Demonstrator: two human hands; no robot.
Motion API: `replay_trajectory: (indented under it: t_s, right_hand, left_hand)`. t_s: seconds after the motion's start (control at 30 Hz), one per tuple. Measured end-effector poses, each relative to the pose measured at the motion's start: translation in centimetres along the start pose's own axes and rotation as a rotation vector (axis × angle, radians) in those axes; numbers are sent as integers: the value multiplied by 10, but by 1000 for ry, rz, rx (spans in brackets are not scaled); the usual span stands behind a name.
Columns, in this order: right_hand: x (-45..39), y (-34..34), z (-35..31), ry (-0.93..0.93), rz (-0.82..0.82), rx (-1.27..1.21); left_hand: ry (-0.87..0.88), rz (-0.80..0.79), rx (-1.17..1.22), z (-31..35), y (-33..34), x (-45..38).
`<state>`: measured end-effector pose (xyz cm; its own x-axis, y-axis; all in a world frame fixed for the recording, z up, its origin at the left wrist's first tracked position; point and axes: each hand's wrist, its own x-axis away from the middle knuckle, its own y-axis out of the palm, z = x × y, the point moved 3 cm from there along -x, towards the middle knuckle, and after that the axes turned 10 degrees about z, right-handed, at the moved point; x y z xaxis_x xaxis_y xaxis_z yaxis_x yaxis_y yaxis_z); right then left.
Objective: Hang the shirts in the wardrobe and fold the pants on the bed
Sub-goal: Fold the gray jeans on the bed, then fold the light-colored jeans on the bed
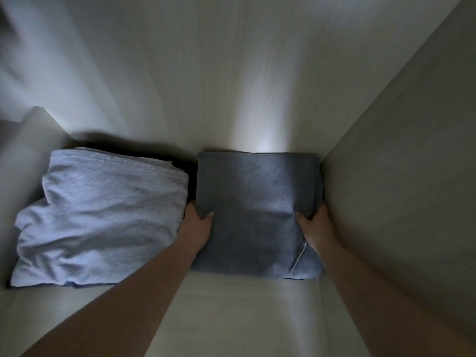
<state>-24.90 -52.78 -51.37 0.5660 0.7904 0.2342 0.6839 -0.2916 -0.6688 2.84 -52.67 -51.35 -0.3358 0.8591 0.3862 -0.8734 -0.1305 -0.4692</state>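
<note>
Leftmost, at about nine o'clock, a folded pale blue garment [100, 217] lies on the wardrobe shelf [231, 313], rumpled along its near edge, with something dark beneath it that cannot be identified. Just right of it, the left hand [197, 225] grips the left edge of the folded grey pants [257, 210], thumb on top and fingers tucked under or beside the fabric. The pants sit at roughly one o'clock from centre, their far edge against the back panel [206, 73] and their right side close to the side wall [399, 176]. The right hand [315, 228] holds the right edge, fingers curled into the cloth. Both hands flank the bundle near its front corners, so the pants lie straight ahead of the grip, toward twelve o'clock; the long axis appears to run front to back. Neither hand is clearly nearer. Judged from this, any further seating would be a push directly toward the back panel.
</note>
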Motion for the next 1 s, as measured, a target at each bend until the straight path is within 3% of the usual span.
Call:
replay_trajectory:
  t_s: [0.17,0.27,0.37,0.57,0.77,1.0]
  right_hand:
    - [38,-25,-26,-413,216,103]
    - [71,-31,-43,-400,165,-106]
    - [124,-29,-71,-324,18,-351]
    - [258,-33,-139,-533,-356,-474]
    - [403,-49,-183,-739,-656,-593]
    - [579,-85,-169,-933,-1041,-624]
  left_hand:
    - [132,63,97,25,-32,46]
    - [66,76,284,24,-58,80]
    - [-39,148,469,22,-93,121]
    - [13,257,639,21,-197,232]
    - [101,599,641,-10,-312,373]
    - [104,933,706,-80,-378,569]
